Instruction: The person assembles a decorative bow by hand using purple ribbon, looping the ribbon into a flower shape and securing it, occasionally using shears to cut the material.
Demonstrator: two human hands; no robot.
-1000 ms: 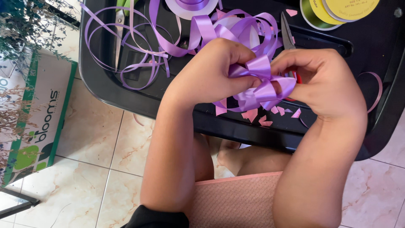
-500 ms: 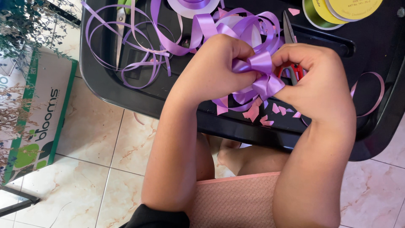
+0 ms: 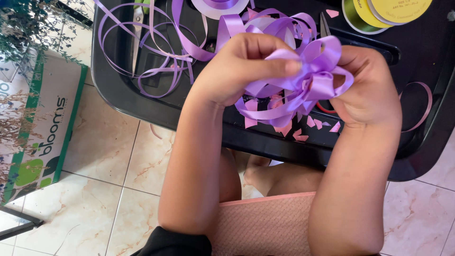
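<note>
Head view, looking down. I see a purple ribbon bow (image 3: 308,78) held up between both hands, above the near edge of the black desk (image 3: 417,156). Left hand (image 3: 237,66) grips the bow from its left side, thumb and fingers pinched on a loop. Right hand (image 3: 367,90) clasps the bow's right side, fingers curled into the loops. Loose purple ribbon (image 3: 142,52) curls across the desk to the left of the hands. Pink paper scraps (image 3: 298,132) lie on the desk just under the bow.

Packages: a white ribbon spool (image 3: 220,5) at the top edge; a yellow spool (image 3: 398,8) with a round label, top right, on a green spool (image 3: 353,14). A white-and-green cardboard box (image 3: 45,132) stands on the tiled floor (image 3: 109,161), far left.
</note>
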